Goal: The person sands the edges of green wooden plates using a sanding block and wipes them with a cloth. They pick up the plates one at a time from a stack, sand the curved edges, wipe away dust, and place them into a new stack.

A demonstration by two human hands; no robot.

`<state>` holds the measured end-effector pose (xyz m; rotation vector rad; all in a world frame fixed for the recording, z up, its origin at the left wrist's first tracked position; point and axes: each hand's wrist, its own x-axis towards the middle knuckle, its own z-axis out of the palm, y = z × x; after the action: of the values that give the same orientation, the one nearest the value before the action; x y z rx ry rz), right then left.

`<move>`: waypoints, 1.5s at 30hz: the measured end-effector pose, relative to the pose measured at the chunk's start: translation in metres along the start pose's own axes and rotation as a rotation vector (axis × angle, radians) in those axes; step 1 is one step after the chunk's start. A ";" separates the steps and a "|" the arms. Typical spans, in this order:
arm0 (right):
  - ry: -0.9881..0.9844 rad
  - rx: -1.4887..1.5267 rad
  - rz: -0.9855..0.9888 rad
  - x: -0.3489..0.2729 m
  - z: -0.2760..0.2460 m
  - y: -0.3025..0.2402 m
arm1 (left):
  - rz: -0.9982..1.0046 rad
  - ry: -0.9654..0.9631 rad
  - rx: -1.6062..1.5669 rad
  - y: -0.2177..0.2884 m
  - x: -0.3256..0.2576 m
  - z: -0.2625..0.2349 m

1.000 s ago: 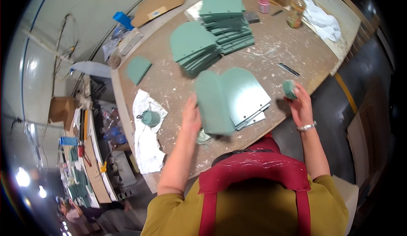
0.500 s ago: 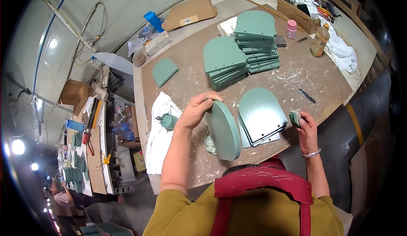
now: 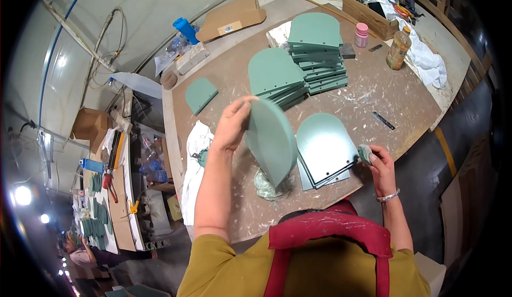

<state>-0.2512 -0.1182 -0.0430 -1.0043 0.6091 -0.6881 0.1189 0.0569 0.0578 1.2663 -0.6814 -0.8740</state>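
My left hand (image 3: 232, 124) is closed on the edge of a green panel (image 3: 271, 143) with a rounded end, held tilted above the worktable. A wadded, paint-stained cloth (image 3: 269, 185) lies below that panel. My right hand (image 3: 382, 168) pinches a small green-stained pad (image 3: 365, 154), which looks like a sponge or folded cloth. Just left of the pad, a short stack of shiny round-topped panels (image 3: 326, 145) rests near the table's front edge, small holes along its straight side. Partly behind my left forearm, a small green object (image 3: 201, 157) sits on a white cloth (image 3: 193, 182).
Two taller stacks of green panels (image 3: 274, 70) (image 3: 314, 30) stand farther back, and a single panel (image 3: 201, 95) lies at left. A pink bottle (image 3: 361, 35), a drink bottle (image 3: 398, 49), a wooden box (image 3: 368, 17) and a black strip (image 3: 383, 120) are on the right.
My left hand has raised the green panel and turned it, showing more of its face and uncovering the wadded cloth below. My right hand has shifted only slightly, still holding the pad.
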 end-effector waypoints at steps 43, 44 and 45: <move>-0.160 -0.050 0.120 0.074 -0.007 -0.039 | 0.432 -0.251 1.409 -0.143 -0.078 0.176; -0.258 -0.220 0.055 0.085 0.010 -0.046 | 0.433 -0.173 1.383 -0.143 -0.073 0.188; -0.355 -0.390 -0.016 0.094 0.028 -0.052 | 0.439 -0.096 1.354 -0.144 -0.068 0.198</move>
<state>-0.1828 -0.1935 0.0017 -1.4570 0.4289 -0.3946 -0.1078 0.0032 -0.0438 2.1026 -1.6899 0.0118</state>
